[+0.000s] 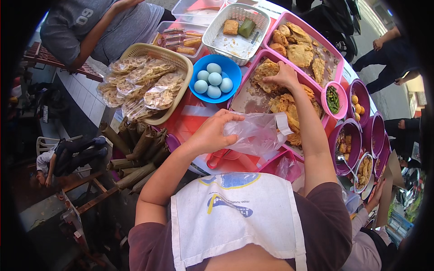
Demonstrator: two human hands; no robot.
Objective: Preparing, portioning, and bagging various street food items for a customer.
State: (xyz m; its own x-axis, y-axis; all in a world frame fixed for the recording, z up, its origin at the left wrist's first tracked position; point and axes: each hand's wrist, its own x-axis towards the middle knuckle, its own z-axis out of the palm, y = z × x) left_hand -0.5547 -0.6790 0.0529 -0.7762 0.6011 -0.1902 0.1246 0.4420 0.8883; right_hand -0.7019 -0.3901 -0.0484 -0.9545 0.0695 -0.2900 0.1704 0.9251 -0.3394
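My left hand [214, 131] holds a clear plastic bag [252, 130] by its near end, thumb and fingers pinching it above the table's front part. A white flap of the bag hangs toward the right. My right hand [286, 77] reaches into a pink tray [247, 98] and grips a flat golden fritter [264, 74] at its far left. Beneath my right forearm lie more crisp fritters [286, 106] in the same tray. The underside of the gripped fritter is hidden. Red tongs [213, 161] lie below the bag.
A blue bowl of pale blue eggs [214, 79] adjoins a beige basket [184, 76] of bagged crackers. Beyond stand a white basket [218, 42] and another pink tray [325, 47]. A pink cup of green chillies [332, 100] and purple bowls [364, 91] line the right. Leaf-wrapped rolls [139, 149] are at left; people stand around.
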